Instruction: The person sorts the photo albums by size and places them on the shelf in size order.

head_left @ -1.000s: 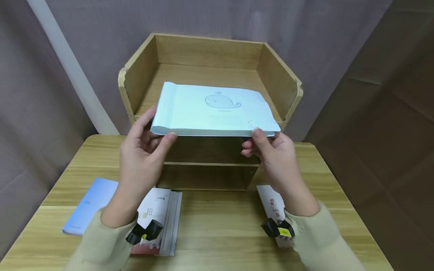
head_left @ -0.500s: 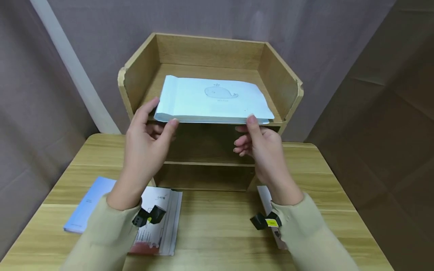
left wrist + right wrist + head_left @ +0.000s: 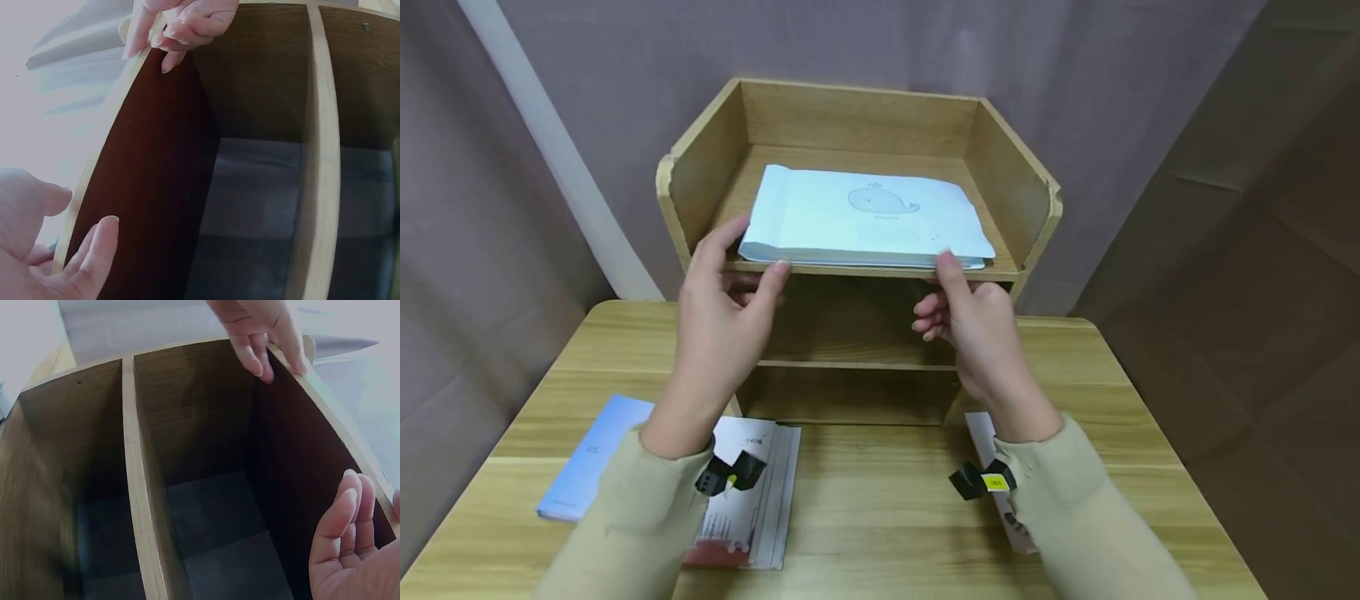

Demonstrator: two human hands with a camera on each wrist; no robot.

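Note:
A pale blue-white book (image 3: 865, 217) with a line-drawn whale on its cover lies flat on the top board of a wooden desk shelf (image 3: 850, 125), near its front edge. My left hand (image 3: 718, 300) is at the book's front-left corner, thumb by the front edge and index finger at the side. With its thumb, my right hand (image 3: 977, 333) touches the book's front edge towards the right. In the wrist views the other fingers of the left hand (image 3: 56, 250) and right hand (image 3: 350, 550) reach below the board, loosely bent. The book is hidden there.
On the wooden table (image 3: 865, 508), a blue book (image 3: 595, 454) and a stack of white-covered books (image 3: 741, 500) lie at the left. Another white book (image 3: 981, 437) is partly covered by the right forearm. Side walls (image 3: 1015, 183) enclose the shelf top; compartments (image 3: 850, 325) open below.
Both hands have moved the whale book forward and down from above the shelf's front edge onto the top board. My right hand has shifted left, and its thumb now only touches the front edge.

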